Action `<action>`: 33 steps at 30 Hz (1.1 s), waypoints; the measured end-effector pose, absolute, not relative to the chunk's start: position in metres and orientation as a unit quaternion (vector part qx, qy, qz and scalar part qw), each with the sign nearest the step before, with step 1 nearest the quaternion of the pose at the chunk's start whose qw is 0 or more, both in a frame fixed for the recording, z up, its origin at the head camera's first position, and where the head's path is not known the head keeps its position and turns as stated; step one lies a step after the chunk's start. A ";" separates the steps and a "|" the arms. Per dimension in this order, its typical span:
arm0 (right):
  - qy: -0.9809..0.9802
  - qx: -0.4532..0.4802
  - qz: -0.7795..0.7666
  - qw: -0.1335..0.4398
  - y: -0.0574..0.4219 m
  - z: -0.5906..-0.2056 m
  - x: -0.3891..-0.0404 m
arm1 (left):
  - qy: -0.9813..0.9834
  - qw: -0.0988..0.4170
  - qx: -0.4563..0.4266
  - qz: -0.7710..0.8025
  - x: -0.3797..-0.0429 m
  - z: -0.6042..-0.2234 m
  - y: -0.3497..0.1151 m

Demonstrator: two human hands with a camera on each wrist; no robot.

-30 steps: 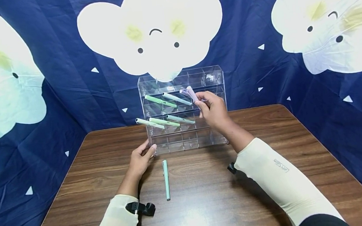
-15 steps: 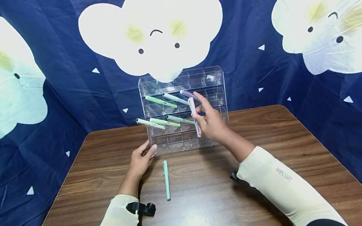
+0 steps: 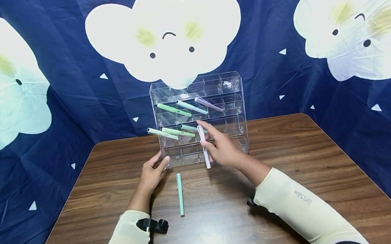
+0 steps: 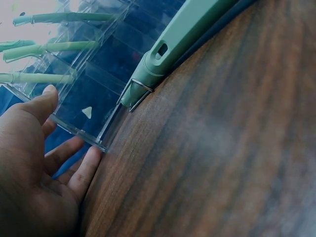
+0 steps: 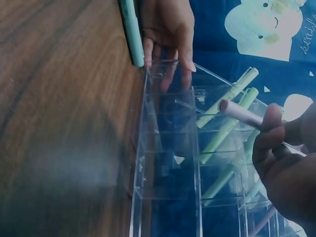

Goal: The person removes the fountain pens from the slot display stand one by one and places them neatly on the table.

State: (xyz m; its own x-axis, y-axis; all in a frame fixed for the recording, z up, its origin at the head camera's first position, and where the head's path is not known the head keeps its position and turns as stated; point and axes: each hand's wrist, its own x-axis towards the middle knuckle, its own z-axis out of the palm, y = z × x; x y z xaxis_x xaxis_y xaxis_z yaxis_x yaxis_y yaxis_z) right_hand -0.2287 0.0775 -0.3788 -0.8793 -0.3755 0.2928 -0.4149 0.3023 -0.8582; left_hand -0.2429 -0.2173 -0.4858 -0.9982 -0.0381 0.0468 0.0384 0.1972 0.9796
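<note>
A clear acrylic rack [image 3: 189, 159] with stepped compartments stands on the table. My left hand [image 3: 151, 175] holds its lower left side, thumb in front and other fingers behind. My right hand [image 3: 223, 148] pinches a pale lilac pen [image 3: 206, 157], capped and nearly upright, in front of the rack's lower rows. In the right wrist view one end of that lilac pen [image 5: 239, 113] sticks out past the fingertips. An upper row bears a green pen [image 3: 174, 110], a light blue pen [image 3: 191, 107] and a purple pen [image 3: 209, 103], all slanted.
Below that row lean a whitish-green pen [image 3: 162, 134], a light green pen [image 3: 178, 132] and a teal pen [image 3: 187, 127], partly behind the right hand. A mint pen [image 3: 180, 196] lies on the wooden table [image 3: 274, 200] near the left hand. Blue cloth [image 3: 264, 74] surrounds the table.
My right hand has moved down and left from the upper row with the lilac pen, which has turned more upright. The purple pen now shows fully. My left hand stays on the rack.
</note>
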 end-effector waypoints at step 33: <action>-0.779 0.253 0.564 -0.107 0.046 -0.425 -0.212 | -0.761 0.031 -0.005 -0.648 -0.242 -0.486 -0.217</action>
State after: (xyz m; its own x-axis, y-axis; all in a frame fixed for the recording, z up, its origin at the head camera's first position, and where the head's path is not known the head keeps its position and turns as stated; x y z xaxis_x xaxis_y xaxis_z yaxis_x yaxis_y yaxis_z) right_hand -0.2120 0.0463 -0.4254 -0.8492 -0.5145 0.1191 -0.2732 0.2350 -0.9328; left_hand -0.2418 -0.2168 -0.4860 -0.9980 -0.0334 0.0537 0.0477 0.1605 0.9859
